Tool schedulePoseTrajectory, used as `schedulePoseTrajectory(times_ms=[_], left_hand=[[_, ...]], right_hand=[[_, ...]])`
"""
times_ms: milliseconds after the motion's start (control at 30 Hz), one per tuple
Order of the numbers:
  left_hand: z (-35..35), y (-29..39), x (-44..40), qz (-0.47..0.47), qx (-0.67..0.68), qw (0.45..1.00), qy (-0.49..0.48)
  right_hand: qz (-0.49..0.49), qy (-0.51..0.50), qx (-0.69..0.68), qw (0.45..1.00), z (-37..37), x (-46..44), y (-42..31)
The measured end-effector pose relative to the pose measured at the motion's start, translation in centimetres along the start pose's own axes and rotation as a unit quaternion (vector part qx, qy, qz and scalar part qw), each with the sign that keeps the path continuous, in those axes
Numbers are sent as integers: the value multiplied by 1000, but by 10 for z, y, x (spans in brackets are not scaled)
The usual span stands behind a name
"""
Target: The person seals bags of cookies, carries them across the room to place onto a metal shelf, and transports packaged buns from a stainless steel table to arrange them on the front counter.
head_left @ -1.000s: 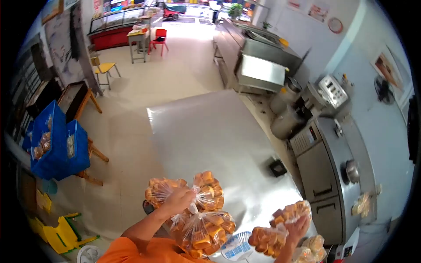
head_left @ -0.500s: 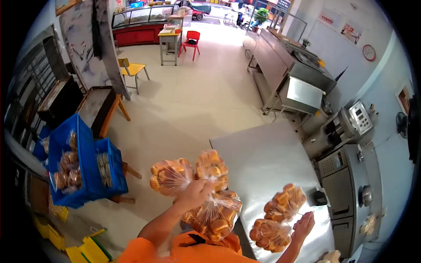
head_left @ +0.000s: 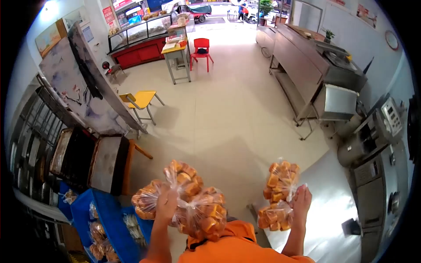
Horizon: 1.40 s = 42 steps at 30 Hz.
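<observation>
While your left hand (head_left: 166, 202) holds three bags (head_left: 210, 218), right hand (head_left: 301, 202) two, all hang by the bench (head_left: 329, 215) edge, none set down.

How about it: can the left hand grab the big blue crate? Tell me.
Probably not as things stand: the left hand is full, holding bread bags, though the big blue crate looks close by.

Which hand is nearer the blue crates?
Left. The left hand, gripping bread bags, is just right of the blue crates in the picture; the right hand, with two more bags, is much farther right, beside the metal table.
</observation>
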<state>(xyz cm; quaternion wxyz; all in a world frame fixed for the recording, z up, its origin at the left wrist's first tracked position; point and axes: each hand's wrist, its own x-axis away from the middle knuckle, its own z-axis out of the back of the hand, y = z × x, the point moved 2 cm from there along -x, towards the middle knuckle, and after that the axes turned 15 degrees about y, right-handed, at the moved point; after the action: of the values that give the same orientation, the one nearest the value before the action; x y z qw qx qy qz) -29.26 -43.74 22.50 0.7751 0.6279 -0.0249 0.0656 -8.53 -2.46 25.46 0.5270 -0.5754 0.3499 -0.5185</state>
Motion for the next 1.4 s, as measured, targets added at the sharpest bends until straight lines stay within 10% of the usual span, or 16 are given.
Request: schedulePoseTrajectory(times_ms=[333, 400, 433, 567, 700, 767, 800, 867, 1067, 1267, 1333, 1400], left_hand=[[-91, 46, -329, -57, 14, 998, 27], [-114, 66, -396, -217, -114, 969, 21], [-123, 38, -434, -62, 28, 998, 18], [-180, 114, -552, 53, 51, 997, -25], [-254, 122, -692, -2, 66, 997, -33], [-293, 118, -762, -446, -114, 886, 47], [-309, 133, -788, -445, -126, 883, 78], [-362, 159, -835, -18, 44, 997, -66], [-500, 230, -997, 32, 17, 999, -28], [-637, 292, -1167, -49, -8, 997, -62], [-697, 298, -1226, -53, -31, 995, -78], [-750, 291, -1288, -77, -51, 990, -108]], right_hand=[[92, -42, 24, 995, -295, -170, -23], [157, 1, 128, 979, -355, -199, -37], [51, 2, 48, 998, -385, -203, -53], [47, 31, 63, 996, -483, -265, -86], [113, 63, 112, 985, -570, -336, -89], [303, 88, 274, 908, -617, -374, -84], [332, 82, 266, 901, -647, -394, -79], [266, 58, 232, 934, -677, -457, -42], [-48, 13, 40, 998, -841, -584, -144], [202, -60, 256, 943, -952, -775, -191], [418, 62, 345, 838, -980, -856, -161], [226, 50, 322, 918, -1016, -913, -183]])
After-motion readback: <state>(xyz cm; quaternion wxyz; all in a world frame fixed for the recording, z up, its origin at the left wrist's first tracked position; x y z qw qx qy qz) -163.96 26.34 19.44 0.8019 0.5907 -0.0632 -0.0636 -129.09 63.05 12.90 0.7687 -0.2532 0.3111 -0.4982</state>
